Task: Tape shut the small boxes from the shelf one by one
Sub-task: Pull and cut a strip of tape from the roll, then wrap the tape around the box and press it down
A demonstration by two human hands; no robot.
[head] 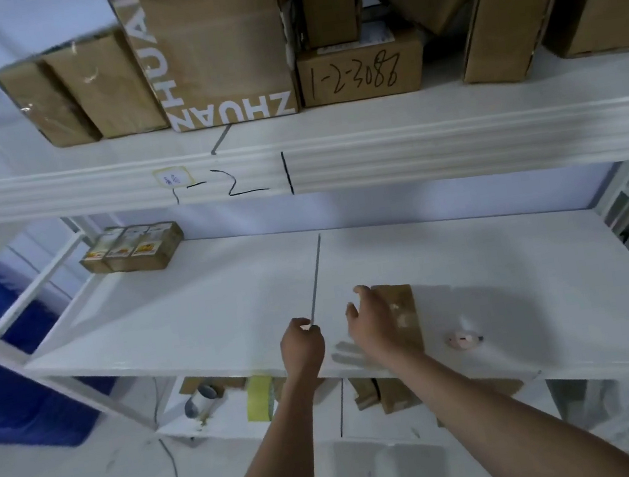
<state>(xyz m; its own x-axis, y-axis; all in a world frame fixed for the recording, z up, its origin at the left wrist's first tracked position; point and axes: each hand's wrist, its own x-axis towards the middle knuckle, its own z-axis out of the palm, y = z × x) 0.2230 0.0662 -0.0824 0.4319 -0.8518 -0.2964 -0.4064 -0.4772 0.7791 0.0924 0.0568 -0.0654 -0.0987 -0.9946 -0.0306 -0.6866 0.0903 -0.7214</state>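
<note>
On the white shelf (194,316), the right hand (374,327) rests loose-fingered on a small box (401,307); left hand (302,347) grip curled, seemingly empty.

Head view — downward, close over shelf (474,296)

"ZHUAN" is printed in white, upside down, on the large carton (221,45) on the upper shelf. "1-2-3088" is handwritten, inverted, on the smaller box (360,70) to its right. "1-2" is marked on the shelf edge (453,142).
</note>
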